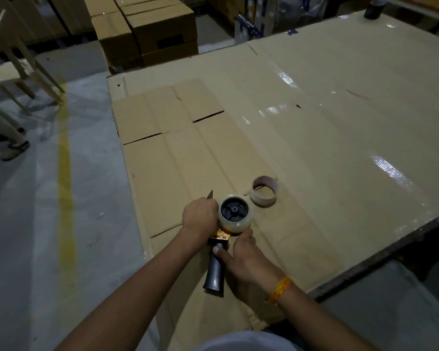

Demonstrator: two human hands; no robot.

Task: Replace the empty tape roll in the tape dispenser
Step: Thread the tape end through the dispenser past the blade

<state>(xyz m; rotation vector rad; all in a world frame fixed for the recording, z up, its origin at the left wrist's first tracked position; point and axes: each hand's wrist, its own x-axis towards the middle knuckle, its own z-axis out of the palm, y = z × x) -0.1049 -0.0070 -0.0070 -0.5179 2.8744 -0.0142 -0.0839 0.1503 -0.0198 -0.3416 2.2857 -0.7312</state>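
The tape dispenser [215, 271] lies flat on the cardboard-covered table [327, 138], dark handle toward me, yellow body in the middle. A clear tape roll [235, 215] sits on its black hub. My left hand [200, 216] is closed over the dispenser's front end to the left of the roll; a dark blade tip [210, 194] sticks out beyond it. My right hand [249, 259] grips the dispenser where handle meets body, thumb on the handle, fingers under the roll. The empty cardboard core [264, 190] stands on the table just right of the roll, apart from both hands.
Flattened cardboard sheets [178, 138] cover the table's left part; the rest is glossy with tape. Stacked cartons [147, 29] stand beyond the far edge. A dark cylinder [373, 8] sits at the far right corner. A person's legs [8, 133] and a wooden frame are on the floor at left.
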